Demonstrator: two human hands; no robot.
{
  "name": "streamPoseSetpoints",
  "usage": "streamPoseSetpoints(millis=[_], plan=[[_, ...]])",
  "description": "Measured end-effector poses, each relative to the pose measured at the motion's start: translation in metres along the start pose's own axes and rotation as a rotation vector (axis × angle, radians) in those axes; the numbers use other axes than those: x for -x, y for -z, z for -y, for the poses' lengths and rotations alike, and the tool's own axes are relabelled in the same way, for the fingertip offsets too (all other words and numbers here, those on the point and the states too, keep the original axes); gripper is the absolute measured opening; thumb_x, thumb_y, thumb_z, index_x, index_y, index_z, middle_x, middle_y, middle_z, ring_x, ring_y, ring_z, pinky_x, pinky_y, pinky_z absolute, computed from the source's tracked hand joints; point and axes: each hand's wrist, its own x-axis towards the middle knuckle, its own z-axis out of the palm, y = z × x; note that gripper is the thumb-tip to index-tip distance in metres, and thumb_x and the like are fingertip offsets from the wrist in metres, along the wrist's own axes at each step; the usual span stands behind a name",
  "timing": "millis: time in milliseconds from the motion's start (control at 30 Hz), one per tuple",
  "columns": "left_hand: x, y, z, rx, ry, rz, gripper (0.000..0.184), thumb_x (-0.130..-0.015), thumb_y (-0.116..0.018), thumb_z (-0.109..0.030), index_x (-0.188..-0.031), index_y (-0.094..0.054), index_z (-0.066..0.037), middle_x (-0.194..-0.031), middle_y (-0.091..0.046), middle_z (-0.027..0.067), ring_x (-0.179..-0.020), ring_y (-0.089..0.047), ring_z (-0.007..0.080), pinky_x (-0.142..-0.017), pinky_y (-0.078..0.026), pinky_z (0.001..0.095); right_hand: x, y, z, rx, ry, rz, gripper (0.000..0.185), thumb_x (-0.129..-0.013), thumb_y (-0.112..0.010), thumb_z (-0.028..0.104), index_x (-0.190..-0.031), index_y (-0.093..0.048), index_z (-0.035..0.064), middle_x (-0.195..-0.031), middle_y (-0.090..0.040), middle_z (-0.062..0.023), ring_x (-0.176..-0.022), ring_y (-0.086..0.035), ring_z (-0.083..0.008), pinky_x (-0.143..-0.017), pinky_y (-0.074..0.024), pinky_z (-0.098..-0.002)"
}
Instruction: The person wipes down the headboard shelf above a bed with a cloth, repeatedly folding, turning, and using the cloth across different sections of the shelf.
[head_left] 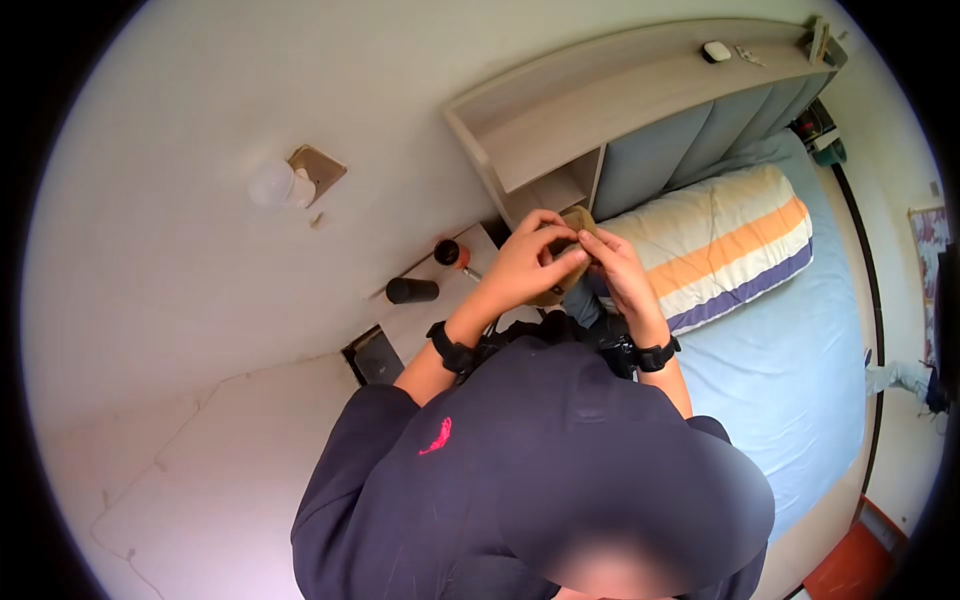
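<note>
Both hands meet in front of my chest, around a small khaki cloth item [578, 218] whose kind I cannot make out. My left hand [528, 262] is closed on its left side, thumb and fingers bent toward each other. From the right, my right hand [618, 268] pinches the item near its upper edge, with the fingertips close to those of the left hand. Part of the cloth shows below the fingers; the rest is hidden behind them. A black band sits on each wrist.
A bed with a blue sheet [770, 390] and a striped pillow [735, 240] lies to the right, below a shelved headboard [600, 90]. On the left, a bedside table [435, 318] bears a black cylinder [412, 290] and a dark round-topped object [447, 253]. A lamp [285, 185] is on the wall.
</note>
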Motion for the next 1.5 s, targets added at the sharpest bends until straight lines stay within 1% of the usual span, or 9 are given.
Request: streamPoseSetpoints(millis=[67, 167, 400, 733, 800, 1100, 1267, 1433, 1500], plan=[[0.003, 0.001, 0.004, 0.071, 0.102, -0.009, 0.04, -0.089, -0.068, -0.029, -0.108, -0.061, 0.005, -0.108, -0.058, 0.0099, -0.077, -0.067, 0.0124, -0.068, -0.053, 0.0285, -0.001, 0.002, -0.007, -0.072, 0.052, -0.051, 0.028, -0.098, -0.056, 0.023, -0.11, -0.063, -0.0008, -0.1, -0.066, -0.0032, -0.092, -0.059, -0.0103, -0.081, -0.0467, -0.0252], [0.0, -0.004, 0.005, 0.406, 0.349, 0.032, 0.037, -0.09, -0.067, -0.03, -0.103, -0.06, 0.005, -0.089, -0.062, 0.0089, -0.067, -0.068, 0.0149, -0.058, -0.054, 0.0273, -0.001, -0.008, -0.007, -0.195, 0.132, -0.127, 0.022, -0.097, -0.054, 0.017, -0.108, -0.062, 0.0003, -0.1, -0.065, -0.0031, -0.09, -0.058, -0.0097, -0.081, -0.0453, -0.0236], [-0.018, -0.01, 0.005, 0.416, 0.373, -0.065, 0.041, -0.086, -0.073, -0.033, -0.092, -0.057, 0.004, -0.08, -0.065, 0.0103, -0.055, -0.067, 0.0162, -0.048, -0.053, 0.0247, -0.004, -0.007, -0.007, -0.315, 0.135, 0.056, 0.022, -0.099, -0.05, 0.019, -0.109, -0.059, 0.0018, -0.103, -0.062, -0.003, -0.096, -0.056, -0.0097, -0.087, -0.0436, -0.0256], [-0.032, -0.006, 0.023, 0.305, 0.147, 0.08, 0.019, -0.091, -0.067, -0.02, -0.097, -0.062, -0.002, -0.081, -0.066, 0.0022, -0.073, -0.063, 0.0097, -0.066, -0.049, 0.0232, 0.001, 0.007, 0.01, -0.24, 0.059, -0.048, 0.031, -0.101, -0.047, 0.021, -0.122, -0.056, -0.0004, -0.116, -0.061, -0.0062, -0.107, -0.056, -0.014, -0.096, -0.0411, -0.0289], [-0.035, -0.011, 0.028, 0.322, 0.059, -0.086, 0.019, -0.088, -0.068, -0.016, -0.095, -0.064, 0.002, -0.083, -0.069, 0.0071, -0.075, -0.066, 0.0119, -0.071, -0.051, 0.0247, 0.0, 0.006, 0.009, -0.241, 0.062, -0.077, 0.033, -0.101, -0.046, 0.021, -0.124, -0.055, -0.0016, -0.119, -0.06, -0.0082, -0.112, -0.055, -0.0158, -0.1, -0.0399, -0.0301], [-0.042, -0.015, 0.021, 0.27, -0.041, -0.102, 0.016, -0.088, -0.069, -0.011, -0.098, -0.061, 0.001, -0.086, -0.065, 0.0019, -0.077, -0.063, 0.009, -0.069, -0.05, 0.023, -0.002, -0.005, 0.014, 0.102, 0.28, -0.132, 0.029, -0.096, -0.06, 0.021, -0.11, -0.064, -0.0042, -0.098, -0.059, 0.0011, -0.1, -0.055, -0.0092, -0.092, -0.041, -0.0244], [-0.042, -0.005, 0.008, 0.047, -0.063, -0.059, 0.017, -0.083, -0.07, -0.01, -0.092, -0.061, 0.001, -0.083, -0.064, 0.0037, -0.071, -0.063, 0.01, -0.064, -0.05, 0.0246, -0.009, 0.01, 0.0, 0.248, 0.224, -0.199, 0.025, -0.094, -0.063, 0.019, -0.079, -0.059, -0.0006, -0.072, -0.049, 0.0063, -0.074, -0.044, -0.0036, -0.065, -0.0393, -0.0232], [-0.05, -0.004, 0.016, -0.101, -0.082, -0.049, 0.016, -0.08, -0.068, -0.01, -0.088, -0.06, 0.001, -0.081, -0.063, 0.0036, -0.067, -0.06, 0.0089, -0.061, -0.049, 0.0254, -0.008, 0.014, 0.005, 0.42, 0.266, -0.191, 0.029, -0.094, -0.062, 0.019, -0.074, -0.051, 0.0004, -0.072, -0.045, 0.0075, -0.071, -0.039, -0.0037, -0.06, -0.0352, -0.0235], [-0.049, -0.003, 0.018, 0.121, 0.124, -0.041, 0.017, -0.078, -0.066, -0.012, -0.085, -0.058, 0.001, -0.073, -0.059, 0.0046, -0.066, -0.057, 0.0102, -0.06, -0.047, 0.027, -0.006, 0.012, 0.011, 0.475, 0.277, -0.174, 0.028, -0.094, -0.062, 0.019, -0.076, -0.052, -0.0001, -0.072, -0.045, 0.0077, -0.071, -0.039, -0.0037, -0.061, -0.0352, -0.0233]])
